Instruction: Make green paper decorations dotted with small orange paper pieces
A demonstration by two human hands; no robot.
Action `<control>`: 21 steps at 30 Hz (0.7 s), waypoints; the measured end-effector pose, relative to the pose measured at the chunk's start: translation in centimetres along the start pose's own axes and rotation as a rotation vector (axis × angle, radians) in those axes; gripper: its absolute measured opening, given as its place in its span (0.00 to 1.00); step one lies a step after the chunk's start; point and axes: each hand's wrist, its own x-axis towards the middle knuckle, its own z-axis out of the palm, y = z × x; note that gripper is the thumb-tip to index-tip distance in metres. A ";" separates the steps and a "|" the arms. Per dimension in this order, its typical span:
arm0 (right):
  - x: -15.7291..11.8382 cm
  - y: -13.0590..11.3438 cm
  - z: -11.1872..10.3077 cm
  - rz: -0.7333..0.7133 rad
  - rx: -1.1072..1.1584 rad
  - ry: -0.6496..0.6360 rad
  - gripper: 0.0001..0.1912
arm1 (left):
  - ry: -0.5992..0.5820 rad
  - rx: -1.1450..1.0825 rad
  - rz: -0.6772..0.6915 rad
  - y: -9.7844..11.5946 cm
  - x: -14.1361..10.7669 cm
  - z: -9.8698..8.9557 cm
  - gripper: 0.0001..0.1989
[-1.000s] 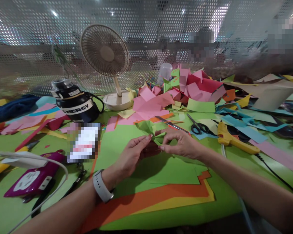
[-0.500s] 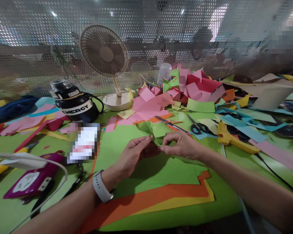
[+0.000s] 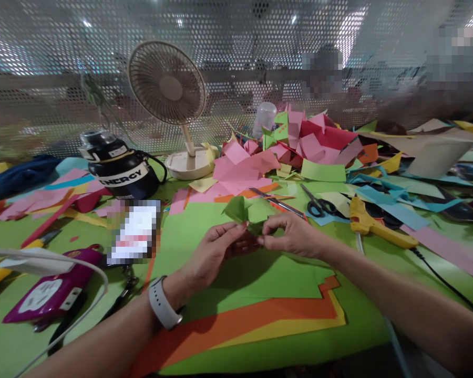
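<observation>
Between my hands is a small folded green paper piece (image 3: 238, 209), its pointed flaps standing up above my fingers. My left hand (image 3: 216, 252), with a pale band at the wrist, pinches the piece from the left. From the right, my right hand (image 3: 289, 236) pinches its lower right side between thumb and forefinger. Both hands are over a large green sheet (image 3: 260, 283), which lies on an orange sheet (image 3: 276, 311) and a yellow one (image 3: 315, 326).
Behind the hands are a craft knife (image 3: 279, 203), black scissors (image 3: 319, 206) and a pile of pink paper (image 3: 240, 170). A yellow glue gun (image 3: 380, 228) lies right. Left are a phone (image 3: 136, 231), a black bottle (image 3: 122, 170), a purple pouch (image 3: 49, 289) and a fan (image 3: 169, 86).
The green piece has turned slightly, and its left flap now stands up darker and more folded. My hands have hardly moved.
</observation>
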 end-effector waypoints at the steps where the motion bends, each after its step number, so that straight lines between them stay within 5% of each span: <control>1: 0.0 0.0 0.0 0.001 0.007 0.001 0.07 | -0.012 0.024 0.005 0.0 0.0 0.0 0.07; 21: 0.0 0.2 0.0 -0.004 0.002 -0.025 0.10 | -0.037 0.113 0.019 -0.1 0.1 0.1 0.06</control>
